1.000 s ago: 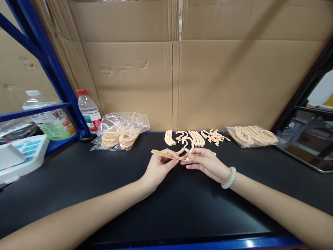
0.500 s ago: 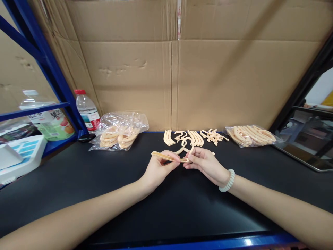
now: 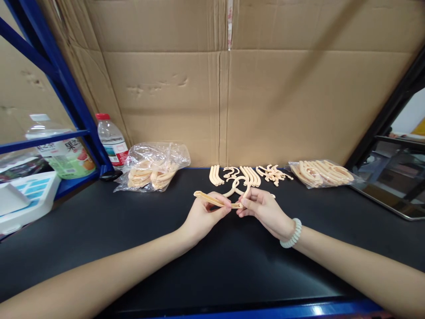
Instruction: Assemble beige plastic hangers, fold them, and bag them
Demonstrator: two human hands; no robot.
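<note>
My left hand (image 3: pixel 202 219) is closed in a pinch on a long beige plastic hanger arm (image 3: pixel 206 199), whose free end sticks out to the left. My right hand (image 3: pixel 268 213) pinches a curved beige hanger hook (image 3: pixel 247 186) near its lower end. Hook and arm meet between my fingertips; whether they are locked together I cannot tell. Just behind, partly covered by my hands, a beige hanger (image 3: pixel 229 193) lies on the table.
Rows of hanger arms (image 3: pixel 215 176), more arms (image 3: pixel 250 176) and a pile of hooks (image 3: pixel 272 174) lie at the back of the black table (image 3: pixel 149 274). Bagged hanger parts (image 3: pixel 152 173) lie left, another bag (image 3: pixel 320 173) right. A bottle (image 3: pixel 113 141) stands by the blue frame (image 3: pixel 71 88).
Both hands hold the same pieces in nearly the same place. The hook and arm have shifted very slightly; the view has moved a little.
</note>
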